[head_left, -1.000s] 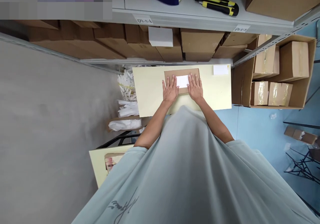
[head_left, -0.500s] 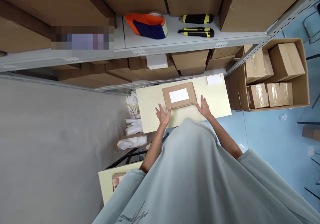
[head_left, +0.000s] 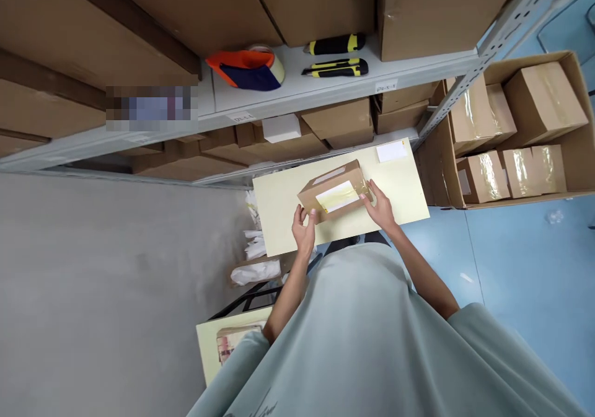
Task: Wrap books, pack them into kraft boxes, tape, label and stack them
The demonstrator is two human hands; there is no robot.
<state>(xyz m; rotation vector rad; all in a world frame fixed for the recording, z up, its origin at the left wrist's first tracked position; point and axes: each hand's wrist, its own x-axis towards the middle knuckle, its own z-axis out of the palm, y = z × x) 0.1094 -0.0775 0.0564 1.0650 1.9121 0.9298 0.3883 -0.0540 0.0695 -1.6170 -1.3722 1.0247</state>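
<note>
A small brown cardboard box point(head_left: 333, 189) with a white label on its face is tilted up off the pale yellow table point(head_left: 283, 206). My left hand point(head_left: 304, 230) grips its left end and my right hand point(head_left: 380, 204) grips its right end. Both hands have the fingers curled against the box. A small white paper slip point(head_left: 391, 151) lies at the far right of the table.
A grey shelf point(head_left: 297, 98) above the table holds a tape dispenser point(head_left: 246, 70) and two yellow-black utility knives point(head_left: 335, 56). Brown cartons fill the shelves. An open carton point(head_left: 534, 184) of taped boxes stands on the blue floor at right. White packing scraps point(head_left: 253, 262) lie left of the table.
My hands slid off the top of the flat-lying box to its ends, then lifted and tilted it. The camera view swung upward, showing more of the shelf.
</note>
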